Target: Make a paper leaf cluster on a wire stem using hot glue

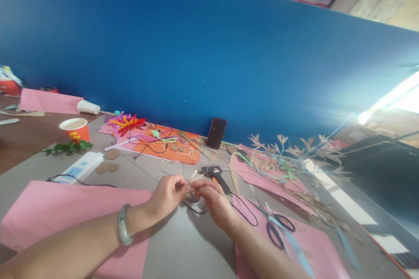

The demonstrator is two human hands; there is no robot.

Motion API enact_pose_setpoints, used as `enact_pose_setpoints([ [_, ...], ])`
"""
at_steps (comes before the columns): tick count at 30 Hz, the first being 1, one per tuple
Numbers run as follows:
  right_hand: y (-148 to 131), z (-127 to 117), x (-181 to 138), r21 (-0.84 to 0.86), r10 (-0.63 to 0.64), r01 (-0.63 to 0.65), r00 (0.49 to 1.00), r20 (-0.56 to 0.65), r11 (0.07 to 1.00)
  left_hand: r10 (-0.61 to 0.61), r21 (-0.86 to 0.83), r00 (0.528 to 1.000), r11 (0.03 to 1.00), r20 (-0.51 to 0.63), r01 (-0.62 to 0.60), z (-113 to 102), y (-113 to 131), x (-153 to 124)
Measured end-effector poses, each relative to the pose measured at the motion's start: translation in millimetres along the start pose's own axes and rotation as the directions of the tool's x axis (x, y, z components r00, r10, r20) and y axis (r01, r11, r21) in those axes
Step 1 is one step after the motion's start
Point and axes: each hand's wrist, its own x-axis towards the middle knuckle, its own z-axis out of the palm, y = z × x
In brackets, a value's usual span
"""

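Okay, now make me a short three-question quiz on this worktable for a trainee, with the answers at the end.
1. True or false: the left hand and right hand meet at a pale strip.
2. What do the scissors lie on?
a) orange sheet
b) pink sheet
c) power strip
3. Fill the gap: a black ____ stands upright in front of the blue wall.

Key:
1. True
2. b
3. phone
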Motion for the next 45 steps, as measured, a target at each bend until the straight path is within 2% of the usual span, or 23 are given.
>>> enact_pose_setpoints([
  [6,-1,0,1,0.017,0.007,-0.008,1.0,0.03,1.0,0.002,-0.006,1.0,1.0,-0.024,-0.002,1,-4,1],
  [9,-1,-1,0,-0.108,-0.051,0.054,0.998,0.034,0.993,-0.024,-0.026,1.0,0.999,-0.019,0.024,0,-3,2],
  [13,1,-1,0,-0.354,-0.192,0.156,0.979,-0.068,0.922,-0.096,-0.1,0.995,0.99,0.007,0.097,0,-3,5],
  [16,3,0,0,-0.347,-0.224,0.166,0.966,-0.132,0.923,-0.142,-0.185,0.99,0.973,0.0,0.139,-1,-6,10],
  [19,6,1,2,-0.312,-0.177,0.14,0.98,-0.095,0.94,-0.169,-0.336,0.986,0.928,0.01,0.163,-1,-9,14],
  [23,7,4,2,-0.332,-0.133,0.114,0.991,-0.034,0.936,-0.243,-0.529,0.969,0.816,0.055,0.234,2,-7,12],
  [26,9,7,2,-0.332,-0.128,0.108,0.991,-0.038,0.937,-0.308,-0.6,0.947,0.742,0.091,0.299,4,-4,9],
  [30,11,7,2,-0.317,-0.136,0.114,0.99,-0.047,0.941,-0.315,-0.638,0.941,0.701,0.124,0.319,6,-1,6],
  [36,11,2,2,-0.338,-0.153,0.137,0.988,-0.021,0.931,-0.291,-0.627,0.947,0.714,0.139,0.312,4,1,6],
  [41,8,0,1,-0.346,-0.157,0.132,0.987,-0.044,0.929,-0.211,-0.54,0.957,0.792,0.197,0.286,-1,0,8],
  [45,4,0,0,-0.385,-0.167,0.146,0.986,-0.022,0.911,-0.137,-0.467,0.975,0.86,0.177,0.206,-5,1,9],
])
